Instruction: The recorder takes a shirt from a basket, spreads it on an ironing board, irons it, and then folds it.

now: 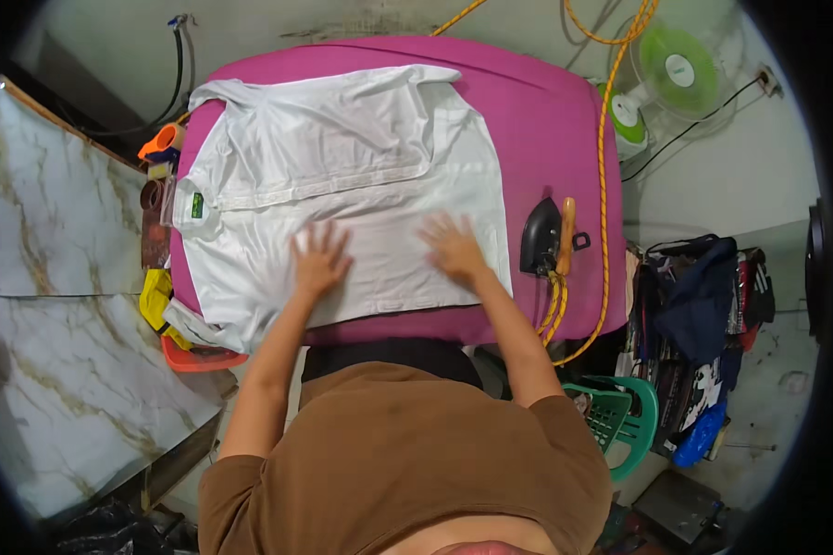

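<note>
A white collared shirt (pixel 361 208) lies spread over a pink cloth-covered ironing table (pixel 548 125). Its collar points left, and a green label shows inside the neck. The fabric is wrinkled in places, and one sleeve hangs over the front left edge. Both palms face down on the shirt's near half with fingers spread. My left hand (pixel 319 260) is left of the shirt's middle. Slightly blurred, my right hand (pixel 452 248) is nearer the hem. Neither grips anything. To the right of the shirt, an iron (pixel 541 236) with a wooden handle (pixel 567 232) rests on the pink cloth.
A yellow cord (pixel 602 173) runs from the iron along the table's right side and up. Beyond that side are a green fan (pixel 680 69), stacked clothes (pixel 694 298) and a green plastic chair (pixel 642 416). An orange tape dispenser (pixel 161 141) sits at the left edge.
</note>
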A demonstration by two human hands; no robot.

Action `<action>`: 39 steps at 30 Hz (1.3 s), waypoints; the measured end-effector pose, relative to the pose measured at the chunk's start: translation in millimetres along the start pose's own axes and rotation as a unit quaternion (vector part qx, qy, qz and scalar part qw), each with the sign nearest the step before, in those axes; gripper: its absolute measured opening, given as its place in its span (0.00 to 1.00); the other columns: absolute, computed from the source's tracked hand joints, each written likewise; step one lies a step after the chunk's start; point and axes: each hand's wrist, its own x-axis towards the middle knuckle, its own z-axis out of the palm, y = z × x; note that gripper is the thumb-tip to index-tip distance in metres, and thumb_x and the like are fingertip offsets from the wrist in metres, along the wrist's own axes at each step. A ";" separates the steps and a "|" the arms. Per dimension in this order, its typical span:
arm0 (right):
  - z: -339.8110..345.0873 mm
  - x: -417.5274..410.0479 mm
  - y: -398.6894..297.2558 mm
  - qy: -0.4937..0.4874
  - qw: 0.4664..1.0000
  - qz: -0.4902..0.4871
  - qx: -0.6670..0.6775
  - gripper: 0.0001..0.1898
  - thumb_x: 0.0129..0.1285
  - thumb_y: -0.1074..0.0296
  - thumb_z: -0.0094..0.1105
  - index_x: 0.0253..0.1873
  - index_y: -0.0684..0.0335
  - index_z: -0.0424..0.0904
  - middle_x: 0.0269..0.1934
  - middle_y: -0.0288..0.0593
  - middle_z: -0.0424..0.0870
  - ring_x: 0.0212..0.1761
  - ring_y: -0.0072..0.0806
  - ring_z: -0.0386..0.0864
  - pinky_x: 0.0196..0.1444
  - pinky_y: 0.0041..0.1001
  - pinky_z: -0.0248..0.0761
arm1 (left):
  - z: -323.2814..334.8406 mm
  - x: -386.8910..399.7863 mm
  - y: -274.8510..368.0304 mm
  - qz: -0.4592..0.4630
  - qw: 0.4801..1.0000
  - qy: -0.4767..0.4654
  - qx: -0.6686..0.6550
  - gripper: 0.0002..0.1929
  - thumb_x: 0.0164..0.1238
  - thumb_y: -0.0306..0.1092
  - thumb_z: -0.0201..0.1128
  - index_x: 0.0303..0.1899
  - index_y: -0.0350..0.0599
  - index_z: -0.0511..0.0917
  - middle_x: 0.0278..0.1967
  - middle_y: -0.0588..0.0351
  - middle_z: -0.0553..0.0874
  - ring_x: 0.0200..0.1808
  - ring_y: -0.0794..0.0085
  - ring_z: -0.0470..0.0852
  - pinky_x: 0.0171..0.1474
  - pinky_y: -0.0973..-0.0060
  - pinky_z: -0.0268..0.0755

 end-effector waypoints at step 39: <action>20.2 -76.4 8.0 0.131 0.947 0.292 0.008 0.41 0.75 0.41 0.47 0.79 0.68 0.52 0.81 0.53 0.52 0.83 0.49 0.48 0.80 0.52 0.41 | -5.8 -48.6 52.4 -0.063 0.997 0.030 -0.021 0.33 0.74 0.55 0.53 0.78 0.63 0.60 0.81 0.52 0.53 0.83 0.49 0.44 0.75 0.31 0.21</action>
